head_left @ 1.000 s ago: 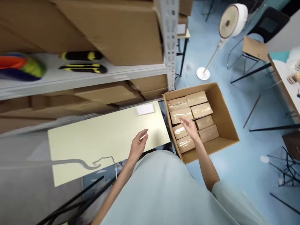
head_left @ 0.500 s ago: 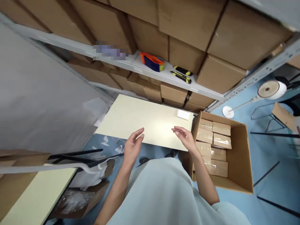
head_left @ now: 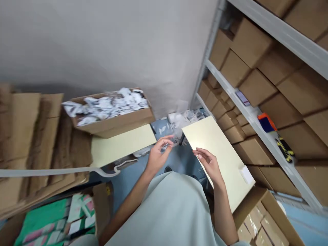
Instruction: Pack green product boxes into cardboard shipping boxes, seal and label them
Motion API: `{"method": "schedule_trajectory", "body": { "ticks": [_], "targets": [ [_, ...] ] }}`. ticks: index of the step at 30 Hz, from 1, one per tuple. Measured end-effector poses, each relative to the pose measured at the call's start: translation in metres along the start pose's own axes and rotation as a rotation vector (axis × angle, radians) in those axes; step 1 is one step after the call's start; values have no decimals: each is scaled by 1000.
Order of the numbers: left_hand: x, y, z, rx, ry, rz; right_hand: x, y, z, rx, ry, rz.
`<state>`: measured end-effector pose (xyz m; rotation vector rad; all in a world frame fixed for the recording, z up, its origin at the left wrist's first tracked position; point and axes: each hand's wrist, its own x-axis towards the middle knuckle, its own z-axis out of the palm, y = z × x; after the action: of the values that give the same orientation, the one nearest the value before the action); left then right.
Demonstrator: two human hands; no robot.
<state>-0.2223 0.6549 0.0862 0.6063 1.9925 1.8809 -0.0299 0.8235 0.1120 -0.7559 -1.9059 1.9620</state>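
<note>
My left hand (head_left: pixel 159 153) hangs in the air in front of my body, fingers loosely curved and apart, holding nothing. Below it is the blue floor (head_left: pixel 176 160). To its left lies the near end of a pale yellow table (head_left: pixel 123 145). My right hand (head_left: pixel 208 163) is raised over the edge of a second pale yellow table (head_left: pixel 217 143), its thumb apart from the fingers and nothing in it. A small white block (head_left: pixel 247 174) rests at that table's right end, apart from the hand.
An open carton of crumpled white paper (head_left: pixel 112 126) stands on the left table. Flattened cardboard (head_left: pixel 51 136) leans at far left, above a box of green and pink packets (head_left: pixel 46 218). A carton of small boxes (head_left: pixel 261 194) is lower right. Shelving (head_left: pixel 230 99) holds cartons and cutters (head_left: pixel 284 150).
My view has swung left, bringing the paper-filled carton and flattened cardboard into sight. The table and shelving now lie to the right. Both hands stay raised and hold nothing.
</note>
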Motion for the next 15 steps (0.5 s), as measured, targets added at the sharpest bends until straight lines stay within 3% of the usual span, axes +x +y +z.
{"method": "schedule_trajectory", "body": {
  "ticks": [4,7,11,15],
  "targets": [
    [-14,1,-82,-4,283,-2,52,-14,67,-45,-285,1],
    [-43,-2,-125,-3,514,-34,84,-24,111,-102,-511,2],
    [-93,-6,-159,29,859,-88,122,-31,166,-163,-803,5],
    [-151,-3,-173,65,1198,-150,147,-33,233,-209,-1113,27]
  ]
}}
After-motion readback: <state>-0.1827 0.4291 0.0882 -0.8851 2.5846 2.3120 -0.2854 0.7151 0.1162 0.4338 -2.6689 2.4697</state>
